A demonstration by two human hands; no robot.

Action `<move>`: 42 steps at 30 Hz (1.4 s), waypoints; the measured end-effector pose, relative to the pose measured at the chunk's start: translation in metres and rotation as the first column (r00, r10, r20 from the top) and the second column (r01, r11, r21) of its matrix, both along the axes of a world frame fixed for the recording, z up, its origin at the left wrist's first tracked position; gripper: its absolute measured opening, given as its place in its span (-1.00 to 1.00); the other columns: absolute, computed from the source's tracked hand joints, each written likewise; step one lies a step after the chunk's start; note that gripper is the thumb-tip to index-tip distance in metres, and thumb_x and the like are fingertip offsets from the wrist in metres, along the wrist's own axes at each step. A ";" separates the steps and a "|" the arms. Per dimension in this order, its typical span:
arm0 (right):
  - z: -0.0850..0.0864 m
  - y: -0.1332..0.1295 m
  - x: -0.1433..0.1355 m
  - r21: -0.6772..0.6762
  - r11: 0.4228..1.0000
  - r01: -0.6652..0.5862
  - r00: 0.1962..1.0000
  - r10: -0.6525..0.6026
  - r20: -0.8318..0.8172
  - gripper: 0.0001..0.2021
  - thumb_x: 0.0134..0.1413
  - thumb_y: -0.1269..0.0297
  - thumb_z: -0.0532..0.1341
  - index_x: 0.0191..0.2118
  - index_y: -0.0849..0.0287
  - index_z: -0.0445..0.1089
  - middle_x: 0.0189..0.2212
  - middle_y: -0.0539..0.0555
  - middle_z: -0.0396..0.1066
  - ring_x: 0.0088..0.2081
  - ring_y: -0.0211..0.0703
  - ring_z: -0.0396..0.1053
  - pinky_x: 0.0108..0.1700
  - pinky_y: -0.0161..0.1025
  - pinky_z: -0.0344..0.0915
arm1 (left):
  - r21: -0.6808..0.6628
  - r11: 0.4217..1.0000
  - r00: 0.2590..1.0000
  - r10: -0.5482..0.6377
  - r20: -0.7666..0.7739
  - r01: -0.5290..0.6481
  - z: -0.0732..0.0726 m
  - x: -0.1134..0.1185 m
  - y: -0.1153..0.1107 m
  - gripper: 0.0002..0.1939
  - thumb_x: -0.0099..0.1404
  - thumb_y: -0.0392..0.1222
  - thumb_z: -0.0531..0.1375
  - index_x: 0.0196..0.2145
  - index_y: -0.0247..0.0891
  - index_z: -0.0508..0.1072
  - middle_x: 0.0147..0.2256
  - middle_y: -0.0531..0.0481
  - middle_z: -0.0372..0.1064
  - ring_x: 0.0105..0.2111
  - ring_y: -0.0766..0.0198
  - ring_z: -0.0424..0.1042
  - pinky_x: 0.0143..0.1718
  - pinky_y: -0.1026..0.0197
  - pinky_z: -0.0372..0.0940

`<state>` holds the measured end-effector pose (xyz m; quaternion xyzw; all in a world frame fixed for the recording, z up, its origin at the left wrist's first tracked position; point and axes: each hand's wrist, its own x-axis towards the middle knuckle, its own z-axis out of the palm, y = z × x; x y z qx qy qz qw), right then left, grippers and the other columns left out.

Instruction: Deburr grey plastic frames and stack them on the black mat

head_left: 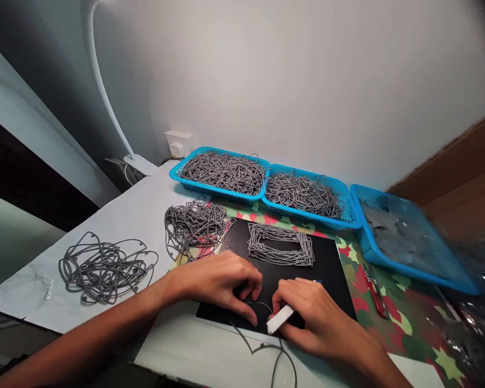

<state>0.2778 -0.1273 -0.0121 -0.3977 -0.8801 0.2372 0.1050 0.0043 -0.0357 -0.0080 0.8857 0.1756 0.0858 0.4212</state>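
Note:
My left hand (230, 285) is over the black mat (234, 242), its fingers curled at one end of a thin grey rubber gasket (261, 305). The thumb tip stays a little apart from the fingertips. My right hand (311, 312) is closed around a white block-shaped stick (281, 319), which points down to the left. The gasket runs under this hand, and its loose loops hang toward the table's front edge. A small blue tip (318, 281) shows behind the right knuckles; what it belongs to is hidden. Beyond both hands lies a neat rectangular stack of grey gaskets (281, 258).
Tangled gasket piles (107, 272) (198, 223) lie to the left. Behind stand two blue baskets (220, 188) (350, 223) full of gaskets. A third blue basket (420, 275) holds clear plastic bags. Red-handled tweezers (375, 296) lie at right; a white lamp (105, 97) rises at left.

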 end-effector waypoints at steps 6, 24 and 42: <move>0.008 0.003 0.005 -0.085 0.996 -0.002 1.000 0.002 -0.008 -0.83 0.36 0.52 0.19 -0.09 0.09 0.33 -0.18 0.00 0.45 -0.19 -0.10 0.41 -0.12 -0.19 0.21 | 0.005 1.000 1.000 -0.004 0.014 0.004 -0.006 0.003 0.001 -0.52 0.32 0.28 0.49 -0.29 -0.19 0.52 -0.41 0.12 0.45 -0.45 0.33 0.43 -0.42 0.29 0.14; 0.023 -0.002 0.015 -0.204 0.973 0.104 0.979 -0.136 -0.151 -0.87 0.63 0.29 0.07 -0.07 0.01 0.31 -0.17 -0.05 0.46 -0.20 -0.17 0.43 -0.13 -0.25 0.27 | -0.070 0.998 0.997 -0.002 -0.083 -0.003 0.005 0.000 0.004 -0.57 0.29 0.21 0.53 -0.27 -0.18 0.56 -0.38 0.12 0.46 -0.41 0.33 0.40 -0.38 0.30 0.17; 0.026 0.010 0.031 -0.047 0.937 0.345 0.849 -0.333 -0.410 -0.88 0.50 0.12 0.34 -0.09 0.00 0.54 -0.27 -0.02 0.53 -0.32 -0.18 0.41 -0.34 -0.26 0.29 | -0.269 0.946 0.981 0.193 0.011 -0.183 0.032 -0.013 0.008 -0.66 0.54 0.09 0.32 -0.26 -0.24 0.50 -0.33 0.06 0.39 -0.33 0.28 0.35 -0.29 0.24 0.27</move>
